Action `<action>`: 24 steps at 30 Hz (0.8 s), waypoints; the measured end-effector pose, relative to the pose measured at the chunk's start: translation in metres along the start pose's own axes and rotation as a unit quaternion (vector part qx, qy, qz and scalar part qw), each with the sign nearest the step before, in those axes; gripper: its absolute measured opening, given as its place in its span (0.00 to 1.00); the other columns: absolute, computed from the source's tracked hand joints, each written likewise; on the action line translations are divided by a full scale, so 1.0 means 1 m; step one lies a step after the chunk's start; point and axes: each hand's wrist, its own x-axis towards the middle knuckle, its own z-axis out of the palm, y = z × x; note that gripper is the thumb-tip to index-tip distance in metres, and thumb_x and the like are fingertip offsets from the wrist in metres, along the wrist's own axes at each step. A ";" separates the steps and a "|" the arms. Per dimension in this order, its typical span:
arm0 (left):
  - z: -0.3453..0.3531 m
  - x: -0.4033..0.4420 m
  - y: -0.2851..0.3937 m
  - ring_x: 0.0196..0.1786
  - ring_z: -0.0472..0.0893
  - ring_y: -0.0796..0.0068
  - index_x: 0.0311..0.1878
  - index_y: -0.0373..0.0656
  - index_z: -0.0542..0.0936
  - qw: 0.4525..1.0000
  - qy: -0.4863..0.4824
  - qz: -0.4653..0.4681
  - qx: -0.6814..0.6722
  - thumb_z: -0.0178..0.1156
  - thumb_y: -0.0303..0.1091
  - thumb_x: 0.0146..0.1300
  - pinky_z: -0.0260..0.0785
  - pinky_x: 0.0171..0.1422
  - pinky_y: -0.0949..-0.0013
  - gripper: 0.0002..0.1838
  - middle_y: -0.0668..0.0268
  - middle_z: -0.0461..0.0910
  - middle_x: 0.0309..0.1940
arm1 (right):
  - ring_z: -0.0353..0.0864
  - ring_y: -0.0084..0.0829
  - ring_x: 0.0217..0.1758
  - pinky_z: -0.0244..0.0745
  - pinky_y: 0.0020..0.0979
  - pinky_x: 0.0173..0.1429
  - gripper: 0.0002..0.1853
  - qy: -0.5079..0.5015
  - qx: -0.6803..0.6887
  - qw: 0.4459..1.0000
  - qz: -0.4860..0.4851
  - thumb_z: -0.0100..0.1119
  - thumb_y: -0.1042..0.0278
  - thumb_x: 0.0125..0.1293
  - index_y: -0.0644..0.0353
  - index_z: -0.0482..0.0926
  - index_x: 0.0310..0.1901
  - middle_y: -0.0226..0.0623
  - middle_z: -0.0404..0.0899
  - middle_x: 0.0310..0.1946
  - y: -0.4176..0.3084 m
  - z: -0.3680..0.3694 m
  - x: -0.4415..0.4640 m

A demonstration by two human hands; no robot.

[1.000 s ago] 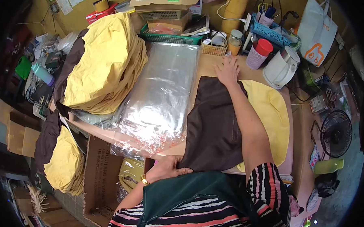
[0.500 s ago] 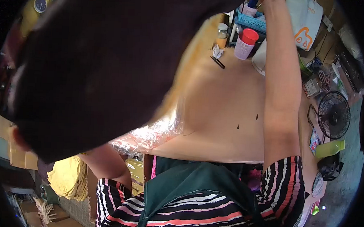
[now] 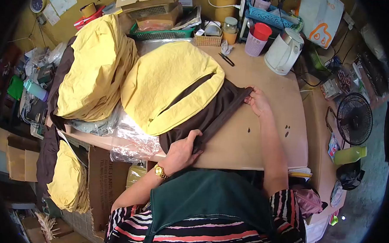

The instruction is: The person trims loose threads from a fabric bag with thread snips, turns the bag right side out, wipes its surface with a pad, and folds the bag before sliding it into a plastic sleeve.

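A sewn yellow and dark brown fabric piece [image 3: 166,77] lies on the brown table [image 3: 263,146]. A dark slit, perhaps a zip opening, runs slantwise across its yellow part. My right hand [image 3: 259,101] pinches the far right corner of the dark cloth, which stretches taut toward my left hand [image 3: 182,151]. That hand is closed on the dark cloth near the table's front edge, fingers partly hidden underneath. To the left stands a pile of similar yellow and brown pieces [image 3: 92,73]. Clear plastic [image 3: 133,136] sits beneath and beside the cloth.
Thread snips [image 3: 226,59] lie beyond the cloth. A white electric kettle [image 3: 283,51], a pink cup with a red one [image 3: 258,39] and small baskets [image 3: 208,38] line the back. A black fan [image 3: 354,119] stands right. More yellow cloth [image 3: 68,177] hangs at lower left.
The dark cloth that was raised close to the camera is now down on the table. Both hands have come down to its near dark edge, the right one from the far top.
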 end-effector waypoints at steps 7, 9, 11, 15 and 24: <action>0.006 0.009 0.002 0.40 0.78 0.50 0.48 0.43 0.74 0.996 0.041 0.082 0.021 0.61 0.26 0.58 0.72 0.42 0.57 0.14 0.55 0.75 0.36 | 0.80 0.24 0.36 0.74 0.26 0.38 0.07 -0.006 0.003 1.000 -0.011 0.44 0.70 0.73 0.53 0.72 0.48 0.30 0.81 0.37 -0.001 0.017 -0.025; 0.010 0.017 0.007 0.41 0.78 0.49 0.48 0.42 0.74 0.991 0.081 0.107 0.002 0.61 0.24 0.57 0.71 0.43 0.57 0.15 0.54 0.74 0.36 | 0.81 0.25 0.36 0.74 0.26 0.38 0.07 -0.022 0.018 1.000 -0.010 0.44 0.68 0.74 0.53 0.72 0.49 0.31 0.81 0.38 -0.002 0.025 -0.044; 0.018 0.027 0.010 0.43 0.76 0.47 0.48 0.40 0.72 0.994 0.066 0.056 -0.064 0.61 0.22 0.57 0.71 0.46 0.57 0.15 0.52 0.73 0.38 | 0.81 0.26 0.38 0.76 0.29 0.42 0.10 -0.087 -0.089 0.990 0.067 0.50 0.72 0.70 0.53 0.70 0.51 0.33 0.81 0.40 0.005 0.033 -0.068; 0.046 0.057 0.017 0.48 0.77 0.46 0.48 0.38 0.71 0.962 0.078 0.032 -0.259 0.58 0.29 0.64 0.70 0.51 0.58 0.12 0.49 0.75 0.44 | 0.82 0.32 0.43 0.78 0.32 0.45 0.18 -0.226 -0.306 0.916 -0.126 0.61 0.77 0.59 0.61 0.70 0.50 0.39 0.79 0.39 0.025 0.092 -0.108; -0.033 0.096 -0.045 0.50 0.78 0.48 0.55 0.35 0.73 0.986 0.048 -0.112 0.109 0.53 0.29 0.62 0.69 0.57 0.58 0.18 0.48 0.77 0.46 | 0.78 0.28 0.32 0.72 0.31 0.39 0.07 -0.027 -0.399 0.906 -0.137 0.63 0.80 0.52 0.65 0.74 0.31 0.36 0.76 0.26 0.052 0.097 -0.108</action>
